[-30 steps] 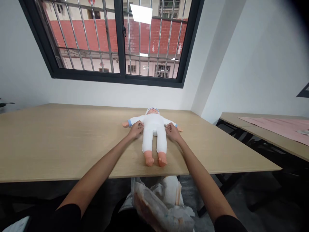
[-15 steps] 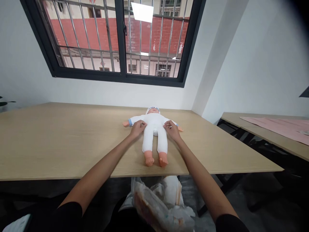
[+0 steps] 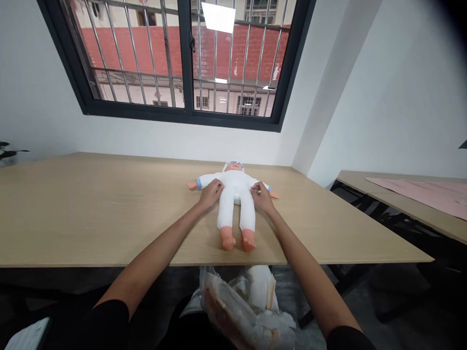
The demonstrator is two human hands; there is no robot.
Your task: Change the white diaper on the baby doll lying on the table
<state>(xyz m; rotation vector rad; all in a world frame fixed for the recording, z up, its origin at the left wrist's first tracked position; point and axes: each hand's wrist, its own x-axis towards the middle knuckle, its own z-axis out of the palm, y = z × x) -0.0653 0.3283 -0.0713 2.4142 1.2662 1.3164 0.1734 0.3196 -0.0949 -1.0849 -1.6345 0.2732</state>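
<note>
A baby doll [image 3: 236, 182] in white clothing with blue cuffs and a white printed cap lies on its back, its head away from me and its bare feet toward me. At the waist on its left-hand side, my left hand [image 3: 211, 193] has its fingers closed on the white clothing. Opposite it, my right hand [image 3: 262, 196] pinches the clothing at the other side of the waist. The fingertips of both hands are partly hidden against the cloth. The doll's arms stretch out sideways beyond my hands.
The wooden table [image 3: 120, 209] reaches to the wall under a barred window [image 3: 188, 116]. A second table at the right bears a pink cloth [image 3: 419, 194]. Below the front edge, a clear plastic bag [image 3: 233, 311] with things in it is near my lap.
The view has shifted slightly, so everything sits a little further right. Both hands stay at the doll's waist, with only slight finger movement.
</note>
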